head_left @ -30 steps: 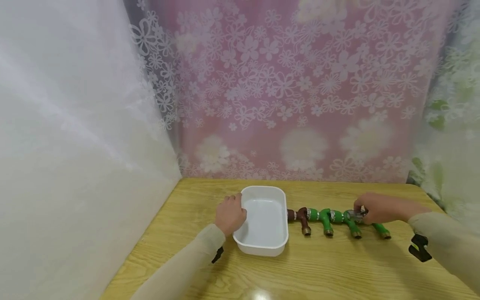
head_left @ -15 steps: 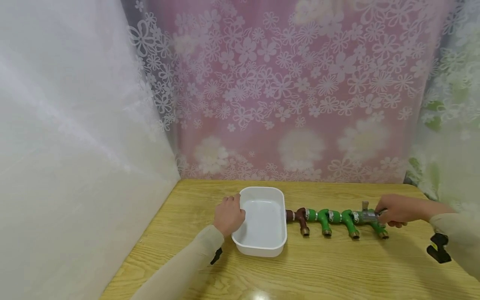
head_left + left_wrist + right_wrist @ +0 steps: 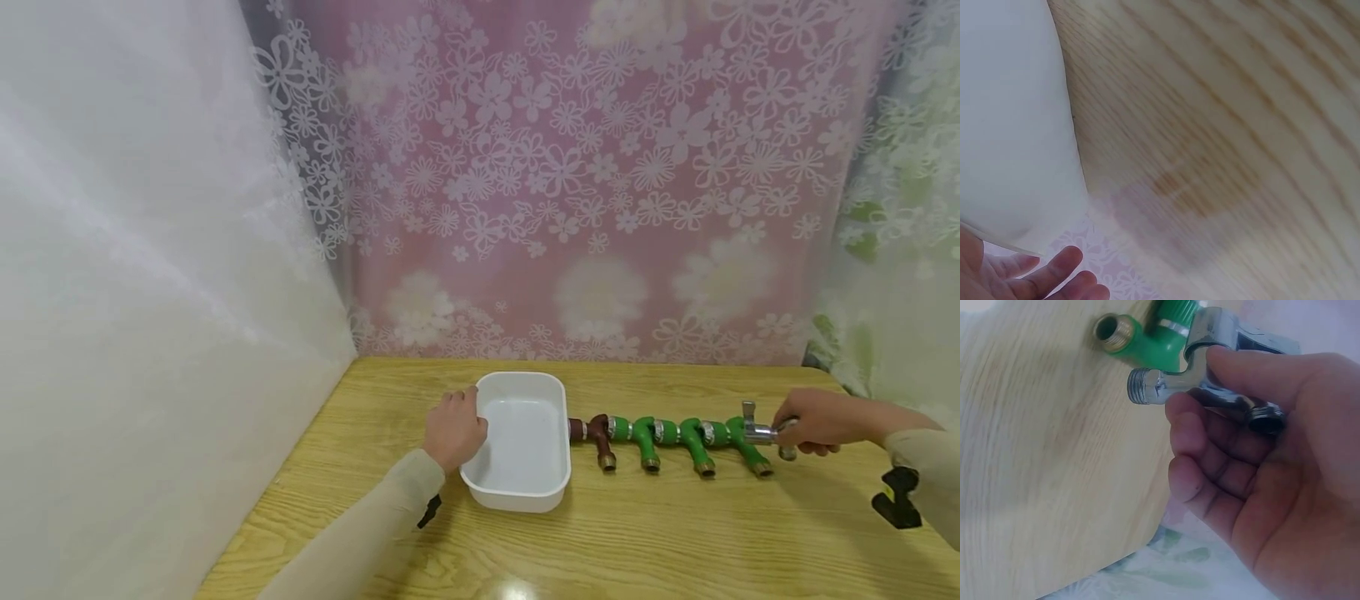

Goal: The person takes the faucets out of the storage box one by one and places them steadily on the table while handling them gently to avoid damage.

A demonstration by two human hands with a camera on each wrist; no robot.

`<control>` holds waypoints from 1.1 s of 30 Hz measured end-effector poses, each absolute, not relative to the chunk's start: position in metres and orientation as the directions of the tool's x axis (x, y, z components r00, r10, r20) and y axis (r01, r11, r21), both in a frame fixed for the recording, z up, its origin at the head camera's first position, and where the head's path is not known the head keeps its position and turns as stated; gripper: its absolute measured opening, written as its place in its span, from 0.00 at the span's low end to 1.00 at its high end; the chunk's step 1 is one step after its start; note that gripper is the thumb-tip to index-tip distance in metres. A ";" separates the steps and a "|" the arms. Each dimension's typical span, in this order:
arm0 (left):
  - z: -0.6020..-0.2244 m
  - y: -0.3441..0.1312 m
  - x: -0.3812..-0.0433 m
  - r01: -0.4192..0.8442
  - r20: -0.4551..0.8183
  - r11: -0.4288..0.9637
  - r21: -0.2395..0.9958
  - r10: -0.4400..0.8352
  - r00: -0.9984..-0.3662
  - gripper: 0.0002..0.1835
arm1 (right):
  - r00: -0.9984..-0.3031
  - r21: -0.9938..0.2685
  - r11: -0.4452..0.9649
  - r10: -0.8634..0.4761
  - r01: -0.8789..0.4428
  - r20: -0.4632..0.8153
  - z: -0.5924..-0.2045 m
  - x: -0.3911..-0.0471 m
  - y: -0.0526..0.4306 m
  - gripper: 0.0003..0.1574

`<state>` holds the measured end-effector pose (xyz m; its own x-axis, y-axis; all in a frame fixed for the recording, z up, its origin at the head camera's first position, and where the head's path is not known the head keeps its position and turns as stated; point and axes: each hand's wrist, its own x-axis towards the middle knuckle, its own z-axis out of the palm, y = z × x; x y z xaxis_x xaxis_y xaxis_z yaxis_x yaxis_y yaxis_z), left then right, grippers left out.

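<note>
In the head view my left hand (image 3: 453,429) grips the left rim of a white plastic basin (image 3: 521,492), thumb over the edge. The left wrist view has the fingers (image 3: 1063,259) by the basin's outer wall (image 3: 1016,125). My right hand (image 3: 821,417) pinches a chrome tap (image 3: 761,434) between thumb and fingers, at the right end of a row of tap-shaped fittings. Threaded ends and a lever-like part of the chrome tap (image 3: 1200,378) show in the right wrist view. The nearest fitting is green (image 3: 748,450), with a brass threaded mouth.
Several green fittings (image 3: 696,446) and a brown one (image 3: 603,442) lie in line between basin and tap, brass mouths toward me. A wooden table (image 3: 637,533) bears everything. Behind hangs a pink flowered curtain (image 3: 487,208); a white sheet (image 3: 150,292) hangs at left.
My right hand has moved right with the chrome tap, from over the green fittings to the row's right end. The left hand and basin stay in place.
</note>
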<state>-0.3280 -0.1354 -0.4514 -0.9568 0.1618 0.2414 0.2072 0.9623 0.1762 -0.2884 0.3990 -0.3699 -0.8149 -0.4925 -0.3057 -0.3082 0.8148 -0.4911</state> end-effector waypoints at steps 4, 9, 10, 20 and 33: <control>-0.451 -0.135 -0.327 0.209 0.243 0.961 0.184 0.161 -0.957 0.26 | -0.822 -0.494 0.815 -0.485 -0.301 -0.299 -0.374 -0.288 0.404 0.10; -0.453 -0.135 -0.328 0.205 0.244 0.963 0.174 0.160 -0.957 0.26 | -0.848 -0.455 0.846 -0.437 -0.276 -0.299 -0.382 -0.290 0.413 0.15; -0.453 -0.135 -0.328 0.204 0.243 0.964 0.173 0.159 -0.957 0.26 | -0.854 -0.443 0.854 -0.427 -0.272 -0.298 -0.384 -0.291 0.415 0.17; -0.453 -0.138 -0.326 0.207 0.250 0.960 0.186 0.157 -0.955 0.26 | -0.862 -0.466 0.848 -0.415 -0.251 -0.292 -0.400 -0.299 0.438 0.19; -0.456 -0.133 -0.327 0.213 0.241 0.959 0.187 0.165 -0.956 0.27 | -0.813 -0.591 0.781 -0.470 -0.203 -0.342 -0.410 -0.300 0.454 0.13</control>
